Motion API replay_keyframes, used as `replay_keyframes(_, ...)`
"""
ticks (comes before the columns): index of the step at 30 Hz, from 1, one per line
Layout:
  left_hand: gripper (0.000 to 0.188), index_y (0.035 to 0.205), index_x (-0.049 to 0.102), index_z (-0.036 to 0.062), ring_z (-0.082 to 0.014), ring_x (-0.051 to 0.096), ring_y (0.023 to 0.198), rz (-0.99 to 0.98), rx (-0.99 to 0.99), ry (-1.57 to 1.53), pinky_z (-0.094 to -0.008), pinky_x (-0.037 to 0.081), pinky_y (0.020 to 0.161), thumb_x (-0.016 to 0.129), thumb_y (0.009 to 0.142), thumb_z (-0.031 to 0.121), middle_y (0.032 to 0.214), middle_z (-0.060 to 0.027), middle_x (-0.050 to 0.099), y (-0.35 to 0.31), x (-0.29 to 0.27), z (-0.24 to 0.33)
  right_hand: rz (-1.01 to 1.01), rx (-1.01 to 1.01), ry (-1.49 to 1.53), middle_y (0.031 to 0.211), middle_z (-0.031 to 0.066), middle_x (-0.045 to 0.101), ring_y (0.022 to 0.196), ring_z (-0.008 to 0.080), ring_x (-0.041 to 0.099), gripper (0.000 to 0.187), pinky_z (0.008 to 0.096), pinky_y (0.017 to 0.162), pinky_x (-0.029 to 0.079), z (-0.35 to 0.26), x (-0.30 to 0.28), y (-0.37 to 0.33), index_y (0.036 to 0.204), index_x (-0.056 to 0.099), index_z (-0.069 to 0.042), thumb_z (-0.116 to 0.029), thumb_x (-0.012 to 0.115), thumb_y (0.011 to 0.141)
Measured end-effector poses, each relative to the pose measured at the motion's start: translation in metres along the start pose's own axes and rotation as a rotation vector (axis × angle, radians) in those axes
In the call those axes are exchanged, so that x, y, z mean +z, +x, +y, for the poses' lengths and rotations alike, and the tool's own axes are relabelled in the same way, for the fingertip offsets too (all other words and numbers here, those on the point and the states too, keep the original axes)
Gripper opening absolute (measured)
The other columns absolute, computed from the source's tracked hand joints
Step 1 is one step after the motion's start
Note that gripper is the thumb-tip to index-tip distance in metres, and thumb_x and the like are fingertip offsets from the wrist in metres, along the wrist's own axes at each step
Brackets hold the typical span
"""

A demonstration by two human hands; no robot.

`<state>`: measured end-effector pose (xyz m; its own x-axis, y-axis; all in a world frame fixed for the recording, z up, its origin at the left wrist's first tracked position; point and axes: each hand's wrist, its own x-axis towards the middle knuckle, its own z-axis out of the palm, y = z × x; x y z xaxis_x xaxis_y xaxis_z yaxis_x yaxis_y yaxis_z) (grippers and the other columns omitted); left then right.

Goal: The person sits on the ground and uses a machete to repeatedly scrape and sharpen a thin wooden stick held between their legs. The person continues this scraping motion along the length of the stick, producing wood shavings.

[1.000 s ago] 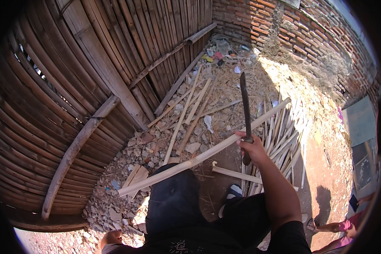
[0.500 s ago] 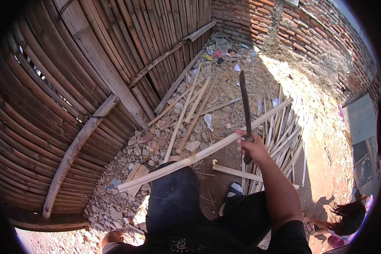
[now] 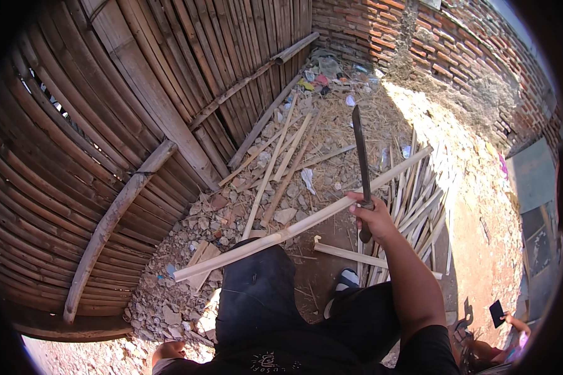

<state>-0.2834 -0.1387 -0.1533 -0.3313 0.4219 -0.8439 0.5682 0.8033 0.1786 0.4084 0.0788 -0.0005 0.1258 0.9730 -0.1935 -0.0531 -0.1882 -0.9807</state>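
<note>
My right hand (image 3: 374, 215) is closed round the dark handle of a machete (image 3: 361, 147), its blade pointing up and away. The same hand also grips a long pale split bamboo strip (image 3: 281, 235). That strip slants from the far right down to the near left, crossing above my left knee. Down at the lower left edge, my left hand (image 3: 170, 349) hangs low beside my thigh; its fingers are too hidden to read. A shorter bamboo strip (image 3: 350, 255) lies on the ground below my right hand.
Several split strips (image 3: 422, 200) are heaped to the right, and more slats (image 3: 292, 147) lie on the rubble ahead. A bamboo wall (image 3: 125, 106) stands left, a brick wall (image 3: 456, 56) at the back. Another person's hand (image 3: 510, 319) holds a dark flat object (image 3: 497, 314) at lower right.
The machete blade has tipped slightly left; the bamboo strip has barely shifted. At lower right the other person has moved down and right, and a dark flat object now shows in their hand.
</note>
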Motion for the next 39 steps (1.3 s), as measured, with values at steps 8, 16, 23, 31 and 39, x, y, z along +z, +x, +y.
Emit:
replay_keyframes(8, 0.041, 0.130, 0.069, 0.0039, -0.0096, 0.060, 0.075, -0.004, 0.013, 0.011, -0.0291, 0.049, 0.070, 0.060, 0.104, 0.034, 0.091, -0.0050, 0.072, 0.001, 0.002, -0.009, 0.013, -0.012, -0.001, 0.077, -0.0021, 0.061, 0.059, 0.0093, 0.056, 0.044, 0.0252, 0.056, 0.046, 0.008, -0.004, 0.001, 0.132, 0.067, -0.001, -0.008, 0.077, 0.089)
replay_keyframes(16, 0.037, 0.128, 0.070, 0.0026, -0.0083, 0.059, 0.075, -0.039, 0.092, 0.047, -0.0278, 0.048, 0.070, 0.061, 0.104, 0.030, 0.091, -0.0039, 0.072, 0.007, 0.002, -0.034, 0.022, 0.000, -0.037, 0.076, -0.0028, 0.061, 0.060, 0.0084, 0.055, 0.046, 0.0247, 0.056, 0.045, 0.008, -0.008, -0.005, 0.133, 0.067, -0.003, -0.010, 0.078, 0.089)
replay_keyframes(23, 0.033, 0.117, 0.071, 0.0018, -0.0094, 0.056, 0.071, -0.131, -0.298, -0.195, -0.0280, 0.046, 0.066, 0.063, 0.104, 0.031, 0.082, -0.0016, 0.066, 0.070, 0.005, -0.060, 0.022, -0.005, -0.027, 0.075, -0.0037, 0.060, 0.060, 0.0072, 0.054, 0.046, 0.0242, 0.055, 0.045, 0.001, -0.004, -0.010, 0.133, 0.067, -0.004, -0.010, 0.079, 0.089)
replay_keyframes(31, 0.034, 0.108, 0.068, 0.0030, -0.0107, 0.056, 0.070, -0.039, 0.118, -0.030, -0.0288, 0.046, 0.063, 0.064, 0.103, 0.037, 0.082, -0.0030, 0.064, 0.035, 0.007, -0.051, 0.009, -0.029, -0.061, 0.072, -0.0031, 0.059, 0.057, 0.0073, 0.053, 0.047, 0.0243, 0.054, 0.045, 0.002, -0.007, -0.015, 0.135, 0.066, -0.003, -0.011, 0.079, 0.090)
replay_keyframes(39, 0.060, 0.149, 0.043, -0.0027, -0.0352, 0.051, 0.138, 0.851, 0.494, -0.531, -0.0424, 0.041, 0.113, 0.043, 0.111, 0.043, 0.146, -0.0274, 0.053, 0.092, -0.033, 0.059, 0.063, -0.062, -0.212, 0.072, -0.0004, 0.062, 0.054, 0.0075, 0.055, 0.047, 0.0257, 0.052, 0.043, -0.009, -0.007, -0.020, 0.132, 0.068, -0.005, -0.015, 0.081, 0.088)
